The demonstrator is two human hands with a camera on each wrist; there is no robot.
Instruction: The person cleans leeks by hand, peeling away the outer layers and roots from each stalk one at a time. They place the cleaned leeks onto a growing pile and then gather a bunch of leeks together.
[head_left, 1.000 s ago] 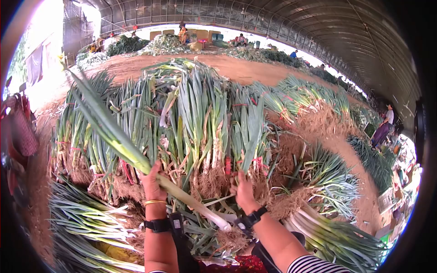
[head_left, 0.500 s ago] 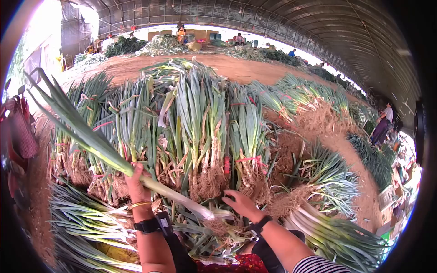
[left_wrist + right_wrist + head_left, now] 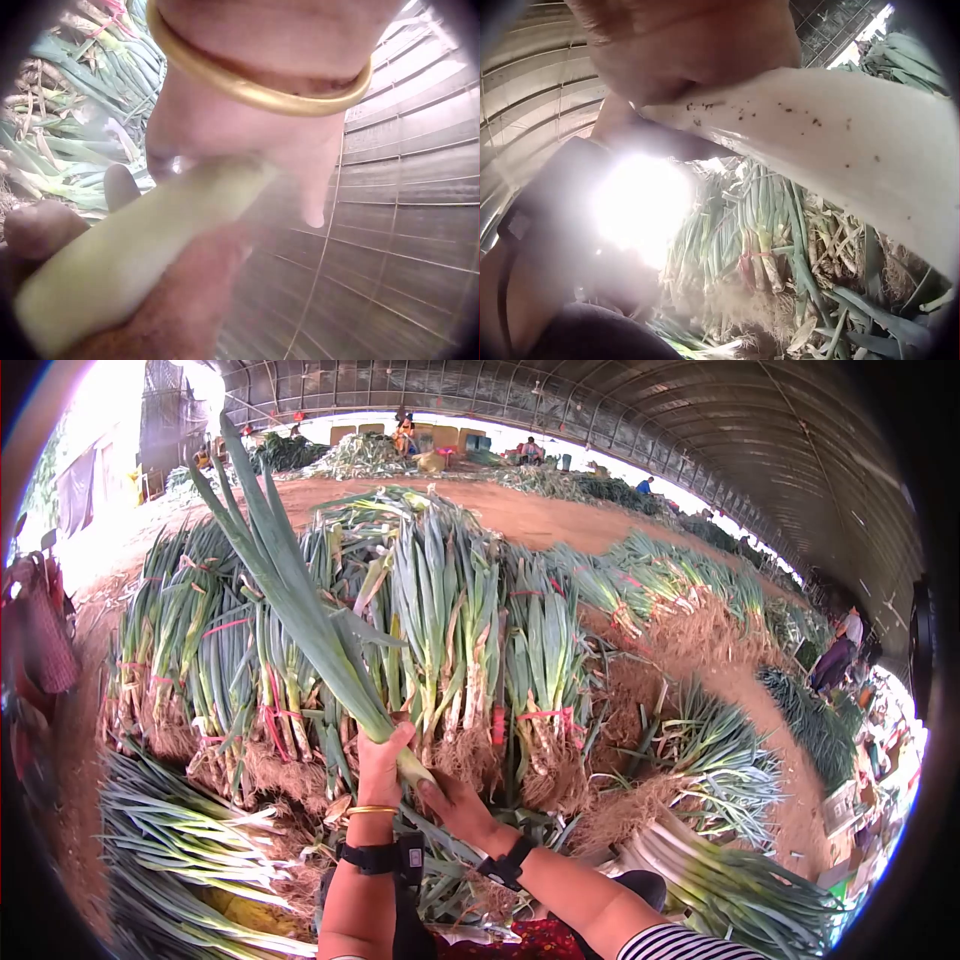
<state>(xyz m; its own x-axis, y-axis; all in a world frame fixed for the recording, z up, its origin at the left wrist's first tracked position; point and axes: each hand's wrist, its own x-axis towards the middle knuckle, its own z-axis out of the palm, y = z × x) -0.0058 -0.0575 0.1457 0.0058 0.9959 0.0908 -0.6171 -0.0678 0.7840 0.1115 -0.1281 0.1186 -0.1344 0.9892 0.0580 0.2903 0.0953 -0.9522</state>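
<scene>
Big leek: up in the air over the near edge of the dirt floor (image 3: pixel 560 510), so yeah, the big leek (image 3: pixel 300 620) is tilted, leaves fanning toward the floor's far left corner. Can't make out its root end.
Left hand: the left hand (image 3: pixel 383 760) has its fingers wrapped round the stalk, about where green fades to white.
Right hand: the right hand (image 3: pixel 455 805) is just below the left one, fingers and thumb curled round the pale part. Up close that stalk has little dark specks on it.
Wrists and sleeve: gold bangle (image 3: pixel 371 810) on the left wrist, black strap (image 3: pixel 508 863) on the right, striped sleeve (image 3: pixel 690 943) further up that arm.
Standing bunches: right behind the held one, a row of bunches (image 3: pixel 440 630), roots down, some with red ties (image 3: pixel 545 713).
Loose stuff: leeks lying flat (image 3: pixel 170 820) by the floor's near left corner, another heap (image 3: pixel 730 880) by the near right.
Background: a person (image 3: pixel 840 650) near the floor's right edge, leafy pile (image 3: pixel 365 458) along the far edge, arched roof (image 3: pixel 780 460) overhead.
</scene>
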